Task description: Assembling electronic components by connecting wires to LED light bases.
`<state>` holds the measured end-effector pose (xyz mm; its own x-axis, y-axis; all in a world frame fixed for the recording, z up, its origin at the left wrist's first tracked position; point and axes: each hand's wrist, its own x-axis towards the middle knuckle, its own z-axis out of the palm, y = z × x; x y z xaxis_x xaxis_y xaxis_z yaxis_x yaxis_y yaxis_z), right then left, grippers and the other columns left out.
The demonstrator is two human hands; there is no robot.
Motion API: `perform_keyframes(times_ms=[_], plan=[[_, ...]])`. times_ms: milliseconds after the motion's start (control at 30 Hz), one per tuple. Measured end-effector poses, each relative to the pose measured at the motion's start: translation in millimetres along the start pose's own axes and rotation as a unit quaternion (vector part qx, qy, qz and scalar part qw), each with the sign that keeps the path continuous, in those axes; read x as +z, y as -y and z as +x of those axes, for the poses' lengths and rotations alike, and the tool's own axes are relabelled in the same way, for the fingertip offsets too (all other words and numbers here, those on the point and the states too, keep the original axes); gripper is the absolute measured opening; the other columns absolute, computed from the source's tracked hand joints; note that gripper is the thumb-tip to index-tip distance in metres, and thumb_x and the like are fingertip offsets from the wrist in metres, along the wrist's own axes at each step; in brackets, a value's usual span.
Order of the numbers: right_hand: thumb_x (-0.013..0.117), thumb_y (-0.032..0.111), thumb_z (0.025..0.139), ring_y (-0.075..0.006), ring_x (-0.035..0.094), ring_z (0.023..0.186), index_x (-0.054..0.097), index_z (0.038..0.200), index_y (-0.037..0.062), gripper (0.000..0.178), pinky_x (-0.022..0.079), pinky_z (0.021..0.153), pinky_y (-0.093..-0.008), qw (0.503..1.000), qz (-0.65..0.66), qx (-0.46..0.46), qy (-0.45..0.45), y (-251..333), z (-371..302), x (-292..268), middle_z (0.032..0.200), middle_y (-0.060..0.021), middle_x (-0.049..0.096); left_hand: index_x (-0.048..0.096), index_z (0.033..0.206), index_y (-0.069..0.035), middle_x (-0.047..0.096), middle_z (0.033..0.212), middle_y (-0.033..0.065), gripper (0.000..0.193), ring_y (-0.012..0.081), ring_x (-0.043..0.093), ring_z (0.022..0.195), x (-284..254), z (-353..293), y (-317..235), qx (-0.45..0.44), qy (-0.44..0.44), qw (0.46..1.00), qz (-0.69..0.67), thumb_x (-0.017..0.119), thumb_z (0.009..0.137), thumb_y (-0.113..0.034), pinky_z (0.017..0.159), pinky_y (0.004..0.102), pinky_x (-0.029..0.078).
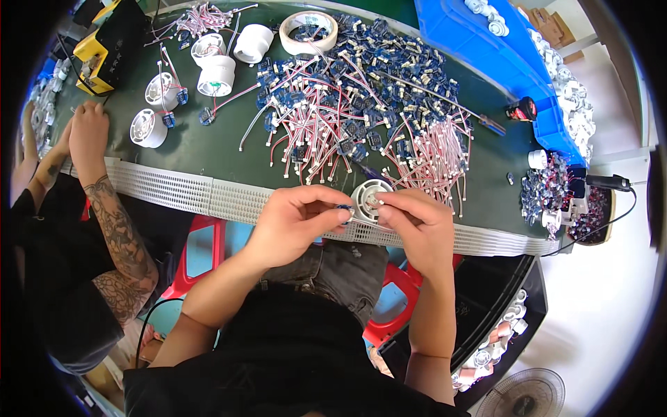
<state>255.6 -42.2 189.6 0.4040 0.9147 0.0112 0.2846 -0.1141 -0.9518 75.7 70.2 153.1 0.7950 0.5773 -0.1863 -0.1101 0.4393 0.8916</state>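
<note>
My left hand (295, 221) pinches a small blue circuit board (343, 207) between thumb and fingertips, just left of a round white plastic housing (363, 192). The housing lies at the table's near edge with its hollow, spoked side up. At its right side, my right hand (422, 226) has thumb and forefinger closed in a pinch. Whatever sits between those fingertips is too small to make out. Just beyond both hands spreads a heap of red-and-white wires with connectors (319, 132), with blue circuit boards (396, 66) piled behind it.
White housings (147, 128) stand to the left, near a yellow-and-black device (101, 52). A tape roll (288, 42) and a screwdriver (492, 125) lie among the boards. Blue bins (479, 42) stand back right. At left, a co-worker's tattooed arm (119, 222) reaches onto the table.
</note>
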Motion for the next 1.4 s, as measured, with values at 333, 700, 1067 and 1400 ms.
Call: perform_keyframes(times_ms=[333, 700, 1067, 1400], plan=[[0.073, 0.006, 0.082, -0.0165, 0.068, 0.074, 0.074, 0.095, 0.0031, 0.014, 0.052, 0.067, -0.0277, 0.997, 0.033, 0.063, -0.010, 4, 0, 1, 0.089, -0.0095, 0.072, 0.065, 0.103, 0.006, 0.069, 0.095, 0.0109, 0.014, 0.0161, 0.069, 0.085, 9, 7, -1, -0.019, -0.002, 1.000, -0.006, 0.064, 0.090, 0.003, 0.079, 0.0293, 0.059], [0.075, 0.007, 0.080, -0.0151, 0.066, 0.071, 0.073, 0.090, 0.0021, 0.012, 0.051, 0.065, -0.0272, 0.999, -0.010, -0.043, 0.029, 0, 2, -2, 0.085, -0.0091, 0.071, 0.065, 0.102, 0.005, 0.070, 0.095, 0.0099, 0.013, 0.0132, 0.068, 0.085, 12, 10, 1, -0.011, 0.015, 1.000, -0.006, 0.065, 0.091, 0.000, 0.078, 0.0263, 0.058], [0.073, 0.008, 0.081, -0.0212, 0.067, 0.069, 0.072, 0.095, 0.0058, 0.014, 0.051, 0.062, -0.0301, 0.985, -0.124, -0.116, -0.041, -4, -4, 1, 0.084, -0.0087, 0.071, 0.064, 0.105, 0.005, 0.069, 0.095, 0.0095, 0.015, 0.0141, 0.068, 0.084, 8, 11, 3, -0.008, 0.030, 1.000, -0.005, 0.064, 0.091, 0.001, 0.076, 0.0273, 0.059], [0.069, 0.000, 0.071, -0.0244, 0.065, 0.076, 0.069, 0.097, 0.0067, 0.027, 0.051, 0.065, -0.0352, 0.903, -0.306, -0.280, -0.114, -15, -2, 3, 0.087, -0.0057, 0.067, 0.062, 0.110, 0.003, 0.067, 0.095, 0.0073, 0.019, 0.0131, 0.068, 0.080, 6, 8, -2, -0.044, 0.031, 0.999, -0.001, 0.064, 0.091, 0.000, 0.069, 0.0261, 0.058]])
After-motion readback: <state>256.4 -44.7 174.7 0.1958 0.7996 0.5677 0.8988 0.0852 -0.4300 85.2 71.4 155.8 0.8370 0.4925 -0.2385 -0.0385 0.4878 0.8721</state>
